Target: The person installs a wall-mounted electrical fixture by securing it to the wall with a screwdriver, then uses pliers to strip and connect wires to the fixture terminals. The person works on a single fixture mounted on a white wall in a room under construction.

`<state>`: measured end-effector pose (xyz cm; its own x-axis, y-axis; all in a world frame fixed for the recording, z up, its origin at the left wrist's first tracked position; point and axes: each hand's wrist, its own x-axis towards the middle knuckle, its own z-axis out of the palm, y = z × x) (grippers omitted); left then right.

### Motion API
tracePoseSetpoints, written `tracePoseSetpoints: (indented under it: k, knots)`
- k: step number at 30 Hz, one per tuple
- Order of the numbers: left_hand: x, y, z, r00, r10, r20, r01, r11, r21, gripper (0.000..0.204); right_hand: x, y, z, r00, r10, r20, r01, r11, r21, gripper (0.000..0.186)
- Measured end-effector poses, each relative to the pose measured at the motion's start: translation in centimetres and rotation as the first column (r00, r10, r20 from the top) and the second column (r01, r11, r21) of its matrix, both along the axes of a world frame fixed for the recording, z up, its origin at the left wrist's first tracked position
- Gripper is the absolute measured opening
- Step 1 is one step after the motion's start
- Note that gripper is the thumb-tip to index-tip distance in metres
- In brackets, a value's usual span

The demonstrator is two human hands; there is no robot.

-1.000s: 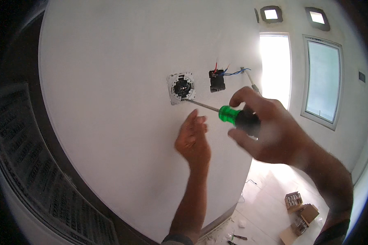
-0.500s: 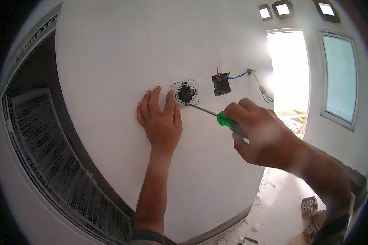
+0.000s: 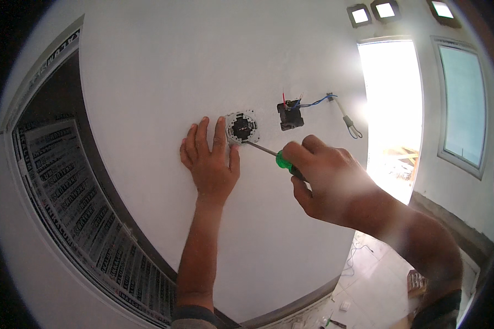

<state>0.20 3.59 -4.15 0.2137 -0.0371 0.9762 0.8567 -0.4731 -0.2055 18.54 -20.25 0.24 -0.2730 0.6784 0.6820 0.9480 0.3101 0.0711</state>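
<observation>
A round socket insert [image 3: 242, 127] with a pale mounting frame and a dark centre sits on the white wall. My left hand [image 3: 210, 172] lies against the wall at its left, fingers stretched and spread, with the forefinger and thumb beside the frame's edge. In my right hand [image 3: 335, 183] is a screwdriver [image 3: 283, 160] with a green and dark handle. Its thin shaft slants up and left, and its tip meets the frame's lower edge. Whether the tip sits in a screw is too small to tell.
Right of the insert is a black wall box [image 3: 290, 116] with red and blue wires [image 3: 315, 102] and a hanging pale cable [image 3: 343, 114]. A dark panelled door [image 3: 82, 203] stands left, a bright doorway [image 3: 389, 109] right. Small items and a carton [image 3: 416, 282] lie on the tiled floor.
The view has shifted a little, moving the wall fittings slightly left. My right hand and the screwdriver handle have come nearer the insert; the tip stays at its lower edge. My left hand keeps its place.
</observation>
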Motion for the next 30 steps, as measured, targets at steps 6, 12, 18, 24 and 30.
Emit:
tracePoseSetpoints:
  k: [6, 12, 18, 24, 30]
  knots:
    - [-0.9, -0.5, 1.4, 0.99, 0.046, -0.134, -0.041, 0.998, 0.045, 0.064, 0.4, 0.5, 1.2, 0.995, -0.072, 0.064, 0.078, 0.993, -0.088, 0.023]
    - [-0.9, -0.1, 1.1, 0.991, 0.035, -0.126, -0.031, 0.999, 0.035, 0.064, 0.9, 0.2, 1.6, 0.974, -0.008, -0.224, -0.024, 0.99, -0.141, 0.026]
    - [-0.9, 0.1, 1.2, 0.992, 0.019, -0.121, -0.015, 0.999, 0.034, 0.062, 1.8, 0.7, 0.3, 0.854, -0.054, 0.518, -0.103, 0.957, 0.271, 0.035]
    - [-1.1, 0.0, 1.0, 0.993, 0.029, -0.118, -0.026, 0.999, 0.033, 0.062, 0.5, 0.7, 0.2, 0.912, -0.063, 0.406, 0.005, 0.99, 0.141, 0.031]
    - [-1.1, -0.5, 1.0, 0.995, -0.045, -0.089, 0.047, 0.999, 0.013, 0.061, 0.3, 1.0, -0.8, 0.989, -0.049, 0.141, 0.041, 0.997, 0.063, 0.03]
